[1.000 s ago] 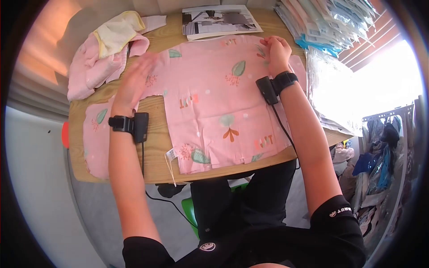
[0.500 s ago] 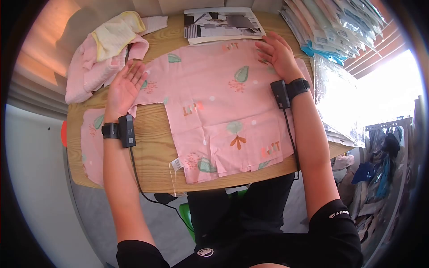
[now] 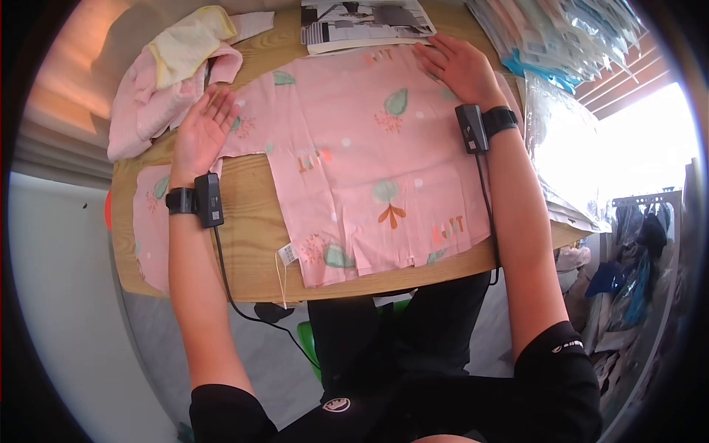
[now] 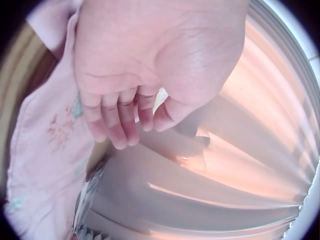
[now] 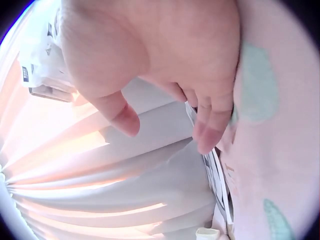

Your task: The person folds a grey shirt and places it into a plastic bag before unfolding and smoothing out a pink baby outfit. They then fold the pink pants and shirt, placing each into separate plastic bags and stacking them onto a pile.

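A pink printed top (image 3: 354, 162) with green leaf shapes and lettering lies spread on the wooden table (image 3: 247, 214), its left sleeve stretched out sideways. A white tag (image 3: 286, 255) on a string hangs at its lower left corner. My left hand (image 3: 203, 136) is palm up with fingers loosely bent, beside the end of that sleeve and holding nothing. Over the top's upper right corner, my right hand (image 3: 465, 72) has its fingers spread and is empty too. The right wrist view shows the thumb (image 5: 122, 117) apart from the fingers, with the printed cloth (image 5: 280, 150) alongside.
Another pink printed piece (image 3: 151, 244) lies under the left forearm. Folded pink clothes (image 3: 136, 122) with a yellow-edged cloth (image 3: 188, 48) sit back left. A printed sheet (image 3: 369, 22) lies at the back. Bagged garments (image 3: 554, 33) are stacked back right, near clear plastic packaging (image 3: 557, 140).
Both hands have come away from the top and turned palms up. The right hand's curled fingers have spread, and the left has shifted slightly left. The top lies much as before.
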